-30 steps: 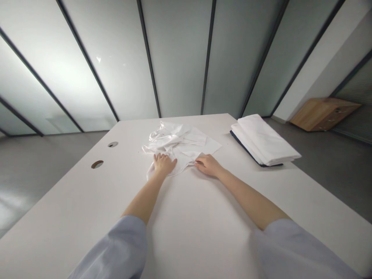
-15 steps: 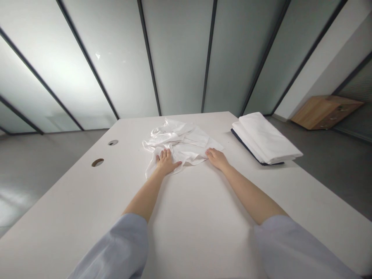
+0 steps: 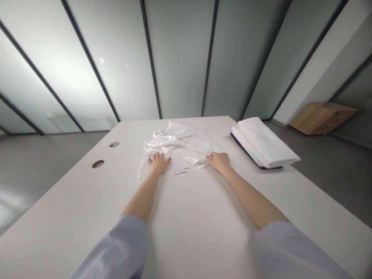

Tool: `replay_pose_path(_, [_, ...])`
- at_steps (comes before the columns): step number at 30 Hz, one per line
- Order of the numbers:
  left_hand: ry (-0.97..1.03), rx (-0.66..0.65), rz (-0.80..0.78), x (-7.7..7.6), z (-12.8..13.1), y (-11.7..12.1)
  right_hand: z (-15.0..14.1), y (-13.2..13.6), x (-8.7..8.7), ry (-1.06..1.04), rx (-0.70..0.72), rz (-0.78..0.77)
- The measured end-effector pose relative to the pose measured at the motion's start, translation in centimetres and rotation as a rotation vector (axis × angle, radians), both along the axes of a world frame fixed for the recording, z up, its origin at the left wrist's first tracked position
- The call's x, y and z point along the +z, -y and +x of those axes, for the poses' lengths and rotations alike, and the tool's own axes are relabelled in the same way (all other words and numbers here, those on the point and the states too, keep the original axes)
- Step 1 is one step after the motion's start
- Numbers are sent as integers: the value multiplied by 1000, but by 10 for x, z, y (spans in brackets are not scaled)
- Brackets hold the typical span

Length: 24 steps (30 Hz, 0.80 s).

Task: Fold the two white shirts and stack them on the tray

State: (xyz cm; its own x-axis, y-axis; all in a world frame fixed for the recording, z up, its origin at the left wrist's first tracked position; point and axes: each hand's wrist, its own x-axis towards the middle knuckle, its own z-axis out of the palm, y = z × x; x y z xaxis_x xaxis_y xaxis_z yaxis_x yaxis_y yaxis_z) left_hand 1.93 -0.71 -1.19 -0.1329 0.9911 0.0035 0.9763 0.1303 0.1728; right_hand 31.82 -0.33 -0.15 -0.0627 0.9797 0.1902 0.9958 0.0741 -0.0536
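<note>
A crumpled white cloth (image 3: pixel 177 149) lies on the white table (image 3: pixel 188 221), bunched at its far side and flatter near me. My left hand (image 3: pixel 159 163) rests palm-down on the cloth's near left part, fingers apart and holding nothing. My right hand (image 3: pixel 219 162) lies on the cloth's right edge, also flat, with no visible grip. Both sleeves are pale blue. A folded white textile stack (image 3: pixel 261 143) with a dark navy underside sits to the right of the cloth, beyond my right hand's reach of contact.
Several frosted glass panels with dark frames stand beyond the table's far edge. Two round cable holes (image 3: pixel 105 153) pierce the table's left side. A wooden cabinet (image 3: pixel 324 118) lies on the grey floor at the far right.
My hands have moved apart, the right one outward along the cloth's edge. The cloth now lies flatter and wider, with its near left corner spread out.
</note>
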Motion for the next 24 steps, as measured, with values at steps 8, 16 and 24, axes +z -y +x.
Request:
replay_pose_path(8, [-29, -247, 223, -2, 21, 6, -2, 1, -12, -190, 385, 170])
replay_pose_path(16, [32, -443, 105, -8, 32, 14, -26, 11, -20, -232, 736, 72])
replay_pose_path(24, [58, -570, -5, 2, 31, 17, -28, 10, -26, -194, 739, 74])
